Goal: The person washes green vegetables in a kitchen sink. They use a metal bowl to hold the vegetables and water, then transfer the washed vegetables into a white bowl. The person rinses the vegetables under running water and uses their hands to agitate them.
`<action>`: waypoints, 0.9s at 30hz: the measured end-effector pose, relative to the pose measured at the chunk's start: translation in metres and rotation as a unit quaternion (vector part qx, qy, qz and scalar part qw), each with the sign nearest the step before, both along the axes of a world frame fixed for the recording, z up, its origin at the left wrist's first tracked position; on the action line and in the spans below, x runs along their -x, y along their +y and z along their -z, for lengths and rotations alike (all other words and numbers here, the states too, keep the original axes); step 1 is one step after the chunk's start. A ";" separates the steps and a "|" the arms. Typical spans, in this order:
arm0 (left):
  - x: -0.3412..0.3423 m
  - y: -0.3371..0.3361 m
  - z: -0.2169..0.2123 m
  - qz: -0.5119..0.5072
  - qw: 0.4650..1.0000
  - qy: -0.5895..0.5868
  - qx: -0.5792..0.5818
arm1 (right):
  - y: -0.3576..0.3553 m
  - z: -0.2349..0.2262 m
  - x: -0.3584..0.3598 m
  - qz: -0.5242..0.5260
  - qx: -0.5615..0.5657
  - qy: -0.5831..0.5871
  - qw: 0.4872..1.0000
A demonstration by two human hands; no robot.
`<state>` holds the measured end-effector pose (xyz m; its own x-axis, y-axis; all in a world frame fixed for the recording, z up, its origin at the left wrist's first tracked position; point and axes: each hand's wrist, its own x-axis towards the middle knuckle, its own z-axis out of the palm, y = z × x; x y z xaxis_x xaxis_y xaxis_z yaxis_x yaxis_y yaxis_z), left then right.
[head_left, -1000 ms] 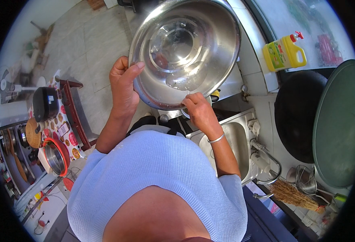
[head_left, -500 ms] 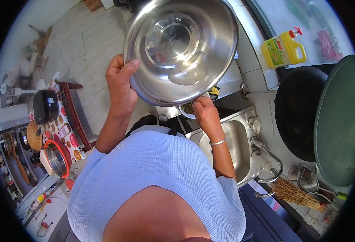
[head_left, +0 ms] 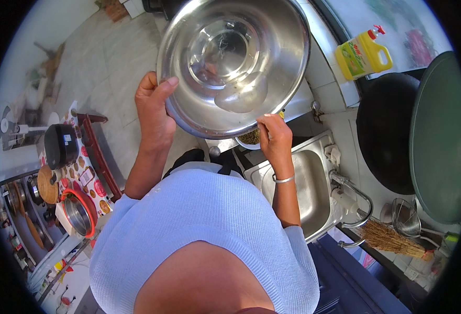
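Note:
A wide stainless steel basin is held up in front of me, tilted so that its inside faces me. My left hand is closed round its left rim, with the thumb on the inner side. My right hand is at the basin's lower right edge, fingers curled and pressed together at the rim. Whatever is pinched there is too small to make out. A rounded shiny patch, water or a reflection, shows low inside the basin. Below the rim, a white bowl of small greenish grains or beans is partly hidden by the basin.
A steel sink with a curved faucet lies at my right. Beyond it stand a black wok, a large green lid, a yellow detergent jug and a straw brush. A table with an orange-rimmed pot is left.
My right hand has risen from over the bowl of grains to the basin's lower right rim. The basin stays in my left hand, shifted very slightly left.

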<state>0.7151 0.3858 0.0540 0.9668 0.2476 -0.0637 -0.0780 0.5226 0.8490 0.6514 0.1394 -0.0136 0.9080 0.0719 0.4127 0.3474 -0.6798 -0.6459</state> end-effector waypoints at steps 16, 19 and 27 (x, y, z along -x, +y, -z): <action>0.028 0.021 -0.002 0.076 0.997 -0.004 0.015 | 0.056 0.031 -0.033 -0.052 0.270 0.111 0.955; 0.033 0.025 -0.006 0.075 0.997 -0.007 0.013 | 0.067 0.022 -0.011 -0.093 0.266 0.128 0.951; 0.056 0.023 0.015 0.148 0.988 0.017 0.038 | 0.056 -0.005 0.078 0.012 0.189 0.131 0.973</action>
<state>0.6594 0.4086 0.0386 0.9932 -0.0519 -0.1044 0.1151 0.5801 0.8064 0.5739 0.1957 -0.0083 0.9818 0.1505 0.1157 0.1853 -0.8921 -0.4121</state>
